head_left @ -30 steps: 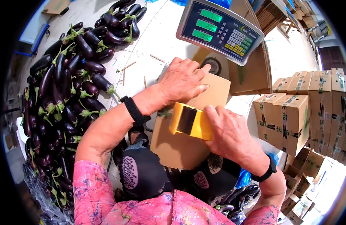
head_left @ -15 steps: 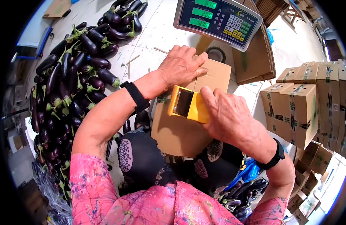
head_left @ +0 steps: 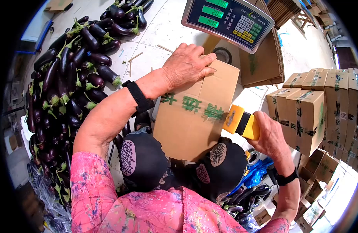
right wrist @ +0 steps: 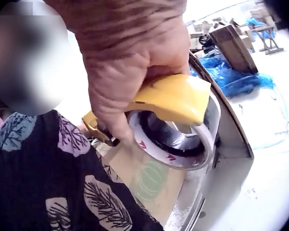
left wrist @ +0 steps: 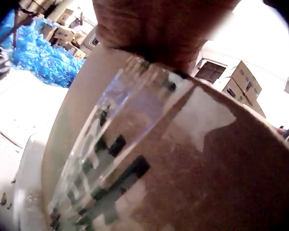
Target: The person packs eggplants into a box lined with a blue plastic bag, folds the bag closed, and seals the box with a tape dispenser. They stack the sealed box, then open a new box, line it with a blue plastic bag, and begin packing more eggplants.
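At the right edge of the carton (head_left: 188, 128), the tape dispenser (head_left: 241, 122) slants lengthwise, nose up-left, right hand (head_left: 270, 136) curled round it; left hand (head_left: 186, 66) presses, fingers relaxed. Right wrist view alone shows red-arrowed roll (right wrist: 171, 158).

Eggplants (head_left: 62, 81) are lying heaped on the floor (head_left: 151, 42), left of the carton (head_left: 186, 143), which is resting before the knees (head_left: 144, 163). Beyond it, a scale display (head_left: 227, 23) is standing partly before a larger box (head_left: 260, 68). Stacked boxes (head_left: 303, 116) are standing farther right.
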Demonstrator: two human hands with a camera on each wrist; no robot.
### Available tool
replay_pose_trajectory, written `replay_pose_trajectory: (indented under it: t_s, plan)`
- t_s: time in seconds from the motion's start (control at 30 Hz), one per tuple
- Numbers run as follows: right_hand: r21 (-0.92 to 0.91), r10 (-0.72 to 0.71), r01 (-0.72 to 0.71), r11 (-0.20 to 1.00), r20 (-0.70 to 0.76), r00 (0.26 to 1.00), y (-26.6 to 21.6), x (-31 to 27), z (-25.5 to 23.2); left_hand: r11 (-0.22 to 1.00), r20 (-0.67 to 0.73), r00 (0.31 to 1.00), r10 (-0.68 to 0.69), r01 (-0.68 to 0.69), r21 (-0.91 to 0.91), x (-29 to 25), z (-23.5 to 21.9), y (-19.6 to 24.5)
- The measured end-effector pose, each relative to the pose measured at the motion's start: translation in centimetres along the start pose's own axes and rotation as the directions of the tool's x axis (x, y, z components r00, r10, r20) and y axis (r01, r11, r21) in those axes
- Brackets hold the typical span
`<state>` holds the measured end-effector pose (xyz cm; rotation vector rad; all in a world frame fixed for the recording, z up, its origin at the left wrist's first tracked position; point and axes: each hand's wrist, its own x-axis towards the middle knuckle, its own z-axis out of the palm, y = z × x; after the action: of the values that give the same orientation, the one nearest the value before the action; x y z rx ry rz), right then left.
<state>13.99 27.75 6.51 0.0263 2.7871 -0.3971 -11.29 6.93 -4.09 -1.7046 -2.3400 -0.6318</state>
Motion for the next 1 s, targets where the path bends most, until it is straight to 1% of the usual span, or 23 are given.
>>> replay_pose_trajectory:
  t_s: [0.03, 0.1, 0.2, 0.27, 0.33, 0.37, 0.4, 0.43, 0.47, 0.5, 0.53, 0.57, 0.63, 0.7, 0.73, 0.77, 0.8, 0.83, 0.9, 0.97, 1.0]
  plan:
    - [0.004, -0.024, 0.025, 1.0, -0.057, 0.998, 0.8, -0.3, 1.2, 1.0, 0.002, 1.0, -0.004, 0.004, -0.001, 0.0, 0.0, -0.1]
    - [0.036, -0.03, 0.033, 0.999, -0.074, 0.997, 2.1, -0.4, 3.5, 0.999, 0.014, 1.0, -0.019, 0.02, -0.031, -0.4, 0.0, 0.0]
    - [0.197, -0.024, 0.045, 0.979, -0.105, 0.994, 3.6, 0.0, 6.5, 0.994, 0.016, 0.999, -0.033, 0.035, -0.102, -0.8, -0.1, -0.5]
    - [0.249, -0.022, 0.064, 0.966, -0.167, 0.986, 4.8, -0.1, 9.1, 0.988, 0.009, 1.0, -0.029, 0.029, -0.149, -1.6, -0.6, -1.5]
    - [0.284, -0.039, 0.097, 0.954, -0.204, 0.978, 5.0, 0.3, 10.3, 0.966, -0.077, 0.989, -0.126, 0.105, -0.235, -3.0, -0.4, -2.1]
    - [0.319, -0.019, 0.082, 0.944, -0.198, 0.98, 5.1, 0.4, 11.0, 0.951, -0.121, 0.978, -0.169, 0.13, -0.28, -3.5, -0.1, -2.3]
    - [0.353, 0.004, 0.066, 0.933, -0.195, 0.981, 5.2, 0.5, 12.1, 0.869, -0.07, 0.95, -0.306, 0.248, -0.428, -4.4, 0.0, -2.2]
    - [0.385, 0.023, 0.056, 0.921, -0.195, 0.98, 5.2, 0.8, 12.6, 0.665, 0.05, 0.878, -0.476, 0.397, -0.633, -5.6, 0.4, -2.7]
    - [0.421, 0.055, 0.03, 0.906, -0.187, 0.981, 5.0, 0.8, 13.1, 0.387, 0.212, 0.776, -0.595, 0.507, -0.77, -7.2, 1.1, -3.1]
    - [0.427, 0.054, 0.044, 0.903, -0.215, 0.975, 4.7, 1.0, 13.4, 0.064, 0.399, 0.656, -0.641, 0.563, -0.824, -9.2, 2.2, -3.5]
    - [0.431, 0.057, 0.054, 0.901, -0.241, 0.969, 4.5, 1.0, 13.8, -0.066, 0.581, 0.64, -0.503, 0.641, -0.764, -12.4, 4.6, -3.9]
    - [0.431, 0.058, 0.066, 0.9, -0.269, 0.961, 4.3, 1.1, 14.0, -0.173, 0.725, 0.602, -0.334, 0.717, -0.675, -14.6, 6.4, -3.9]
    - [0.439, 0.071, 0.067, 0.896, -0.291, 0.954, 3.6, 1.4, 13.9, -0.426, 0.826, 0.442, -0.351, 0.71, -0.561, -14.4, 3.4, 0.8]
    - [0.419, 0.069, 0.069, 0.905, -0.306, 0.95, 3.2, 1.6, 13.5, -0.474, 0.878, 0.413, -0.241, 0.74, -0.478, -14.1, 3.2, -0.1]
    - [0.409, 0.063, 0.063, 0.91, -0.288, 0.956, 3.0, 1.4, 12.9, -0.497, 0.9, 0.394, -0.185, 0.753, -0.432, -14.0, 3.1, -0.5]
    - [0.395, 0.059, 0.057, 0.917, -0.276, 0.959, 2.7, 1.2, 12.0, -0.513, 0.901, 0.407, -0.151, 0.747, -0.423, -13.9, 3.0, -0.8]
    - [0.38, 0.057, 0.049, 0.924, -0.263, 0.963, 2.2, 1.1, 10.6, -0.518, 0.89, 0.438, -0.127, 0.736, -0.436, -13.7, 3.0, -0.8]
    - [0.389, 0.011, 0.087, 0.917, -0.245, 0.97, 1.6, 1.1, 9.0, -0.517, 0.862, 0.493, -0.118, 0.711, -0.477, -13.6, 3.0, -0.5]
    - [0.198, -0.007, 0.06, 0.978, -0.258, 0.966, -1.0, 0.7, 4.3, -0.511, 0.769, 0.63, -0.114, 0.626, -0.589, -13.2, 3.2, 0.3]
    - [0.07, 0.074, -0.064, 0.995, -0.15, 0.986, -2.5, 0.4, 1.4, -0.477, 0.677, 0.729, -0.104, 0.561, -0.677, -12.9, 3.9, 0.3]
    - [0.063, 0.075, -0.068, 0.996, -0.126, 0.989, -3.1, 0.6, 0.7, -0.457, 0.634, 0.766, -0.106, 0.528, -0.715, -12.8, 4.6, 0.0]
